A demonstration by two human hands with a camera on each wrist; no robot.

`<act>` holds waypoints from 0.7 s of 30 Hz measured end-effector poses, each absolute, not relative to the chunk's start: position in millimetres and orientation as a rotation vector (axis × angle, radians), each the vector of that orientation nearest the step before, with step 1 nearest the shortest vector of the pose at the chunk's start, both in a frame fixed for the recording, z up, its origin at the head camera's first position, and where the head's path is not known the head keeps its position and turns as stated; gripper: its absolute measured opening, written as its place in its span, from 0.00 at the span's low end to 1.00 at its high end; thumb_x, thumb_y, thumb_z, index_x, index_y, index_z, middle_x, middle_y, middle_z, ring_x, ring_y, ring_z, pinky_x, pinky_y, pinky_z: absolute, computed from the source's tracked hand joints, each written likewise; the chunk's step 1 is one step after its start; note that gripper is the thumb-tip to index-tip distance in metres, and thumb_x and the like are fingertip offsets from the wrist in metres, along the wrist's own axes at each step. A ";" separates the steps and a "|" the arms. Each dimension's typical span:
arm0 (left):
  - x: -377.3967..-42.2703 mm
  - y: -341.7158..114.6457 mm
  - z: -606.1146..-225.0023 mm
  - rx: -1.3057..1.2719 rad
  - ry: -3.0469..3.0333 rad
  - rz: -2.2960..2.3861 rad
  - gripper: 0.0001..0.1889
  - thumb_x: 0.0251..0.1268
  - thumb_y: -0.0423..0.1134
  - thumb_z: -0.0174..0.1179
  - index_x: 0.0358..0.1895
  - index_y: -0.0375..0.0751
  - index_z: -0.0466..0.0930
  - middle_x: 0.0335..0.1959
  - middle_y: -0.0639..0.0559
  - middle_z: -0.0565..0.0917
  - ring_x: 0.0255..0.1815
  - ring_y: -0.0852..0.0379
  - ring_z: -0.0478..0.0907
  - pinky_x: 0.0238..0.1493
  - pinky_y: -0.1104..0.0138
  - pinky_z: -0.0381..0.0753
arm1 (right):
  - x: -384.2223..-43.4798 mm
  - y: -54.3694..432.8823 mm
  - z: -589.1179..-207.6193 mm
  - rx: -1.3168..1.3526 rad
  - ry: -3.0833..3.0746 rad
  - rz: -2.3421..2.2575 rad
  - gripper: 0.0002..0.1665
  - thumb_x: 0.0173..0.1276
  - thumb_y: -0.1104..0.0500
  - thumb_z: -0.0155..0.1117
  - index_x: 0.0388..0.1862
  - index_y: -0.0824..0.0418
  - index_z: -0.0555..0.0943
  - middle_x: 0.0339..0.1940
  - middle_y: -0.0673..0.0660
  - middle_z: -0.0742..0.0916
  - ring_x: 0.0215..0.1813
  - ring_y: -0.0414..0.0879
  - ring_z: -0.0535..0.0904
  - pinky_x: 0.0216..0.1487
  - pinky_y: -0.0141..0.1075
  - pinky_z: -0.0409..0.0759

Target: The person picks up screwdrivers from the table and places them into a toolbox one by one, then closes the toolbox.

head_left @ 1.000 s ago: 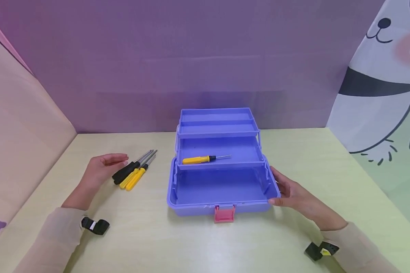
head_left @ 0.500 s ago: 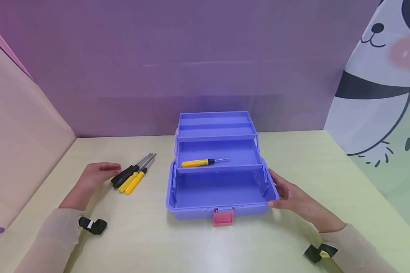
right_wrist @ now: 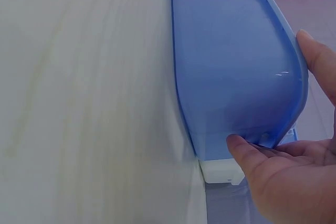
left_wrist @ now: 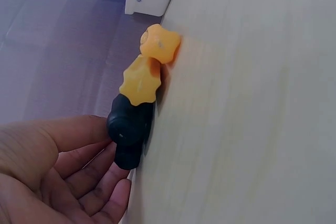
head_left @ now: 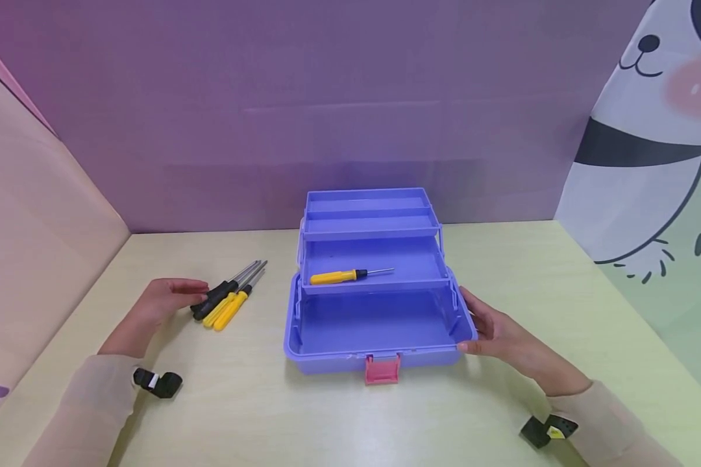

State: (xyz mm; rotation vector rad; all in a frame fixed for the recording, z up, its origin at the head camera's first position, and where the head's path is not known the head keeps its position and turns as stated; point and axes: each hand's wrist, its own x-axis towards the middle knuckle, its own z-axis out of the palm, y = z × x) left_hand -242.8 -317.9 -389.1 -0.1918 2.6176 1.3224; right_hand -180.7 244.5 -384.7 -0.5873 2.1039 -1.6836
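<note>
In the head view, my left hand [head_left: 166,301] is at the handle ends of several screwdrivers lying together on the table. Its thumb touches a black-handled screwdriver [left_wrist: 126,121] in the left wrist view, fingers loosely bent beside the handles. Two yellow-handled screwdrivers [head_left: 232,310] lie against the black ones. My right hand [head_left: 499,331] holds the right front corner of a purple toolbox [head_left: 350,363], thumb at the rim and fingers along the side wall [right_wrist: 231,77]. A single yellow screwdriver [head_left: 335,277] lies in the toolbox's middle tray.
The toolbox stands with its tiered trays [head_left: 370,224] raised and a pink latch [head_left: 382,370] hanging at the front. A purple backdrop [head_left: 350,97] rises behind the table [head_left: 339,421], with printed panels on both sides.
My left hand has drawn back to the left and lower from above the black handles, then come in slightly to touch them. My right hand has stayed at the toolbox corner.
</note>
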 end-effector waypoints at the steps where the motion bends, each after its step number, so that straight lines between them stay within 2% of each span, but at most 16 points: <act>1: -243.0 -317.6 -389.4 -0.207 2.626 1.317 0.25 0.65 0.37 0.58 0.62 0.28 0.69 0.61 0.33 0.73 0.61 0.38 0.67 0.63 0.46 0.64 | -180.7 244.4 -384.5 -0.587 2.105 -1.683 0.58 0.61 0.62 0.66 0.76 0.64 0.36 0.76 0.68 0.48 0.70 0.71 0.53 0.56 0.27 0.72; 7: -244.7 -319.2 -389.9 -0.201 2.644 1.287 0.23 0.65 0.35 0.58 0.61 0.29 0.70 0.60 0.34 0.74 0.59 0.39 0.68 0.60 0.52 0.69 | -180.6 244.7 -383.7 -0.590 2.091 -1.691 0.57 0.61 0.63 0.65 0.76 0.63 0.36 0.76 0.68 0.48 0.70 0.71 0.53 0.56 0.29 0.73; 17: -245.5 -317.5 -389.8 -0.152 2.668 1.220 0.24 0.63 0.35 0.60 0.60 0.29 0.71 0.60 0.30 0.71 0.56 0.39 0.68 0.56 0.53 0.71 | -180.4 244.3 -384.9 -0.599 2.091 -1.689 0.58 0.61 0.62 0.65 0.76 0.64 0.36 0.76 0.69 0.47 0.70 0.72 0.53 0.56 0.29 0.73; 21: -245.7 -316.0 -388.9 -0.130 2.695 1.126 0.25 0.61 0.37 0.62 0.59 0.27 0.72 0.57 0.30 0.73 0.51 0.40 0.69 0.48 0.58 0.73 | -180.4 244.3 -384.8 -0.603 2.092 -1.692 0.57 0.61 0.63 0.65 0.76 0.64 0.36 0.76 0.68 0.48 0.70 0.71 0.53 0.57 0.29 0.73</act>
